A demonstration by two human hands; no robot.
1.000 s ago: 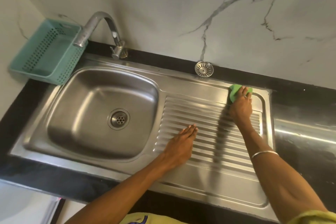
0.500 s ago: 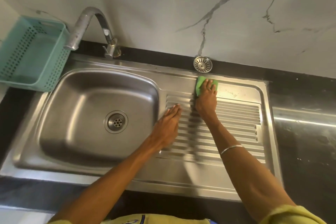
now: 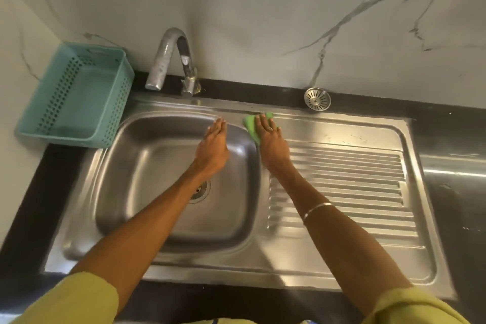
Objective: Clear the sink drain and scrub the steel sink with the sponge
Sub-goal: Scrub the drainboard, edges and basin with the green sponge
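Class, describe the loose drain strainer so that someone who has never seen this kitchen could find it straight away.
Start at the steel sink and follow its back rim to the right of the faucet. On the black counter strip against the marble wall lies the drain strainer, beyond the green sponge. It is the only small round slotted metal disc there.

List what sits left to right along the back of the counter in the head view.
Teal basket → tap → left hand → green sponge under right hand → loose drain strainer.
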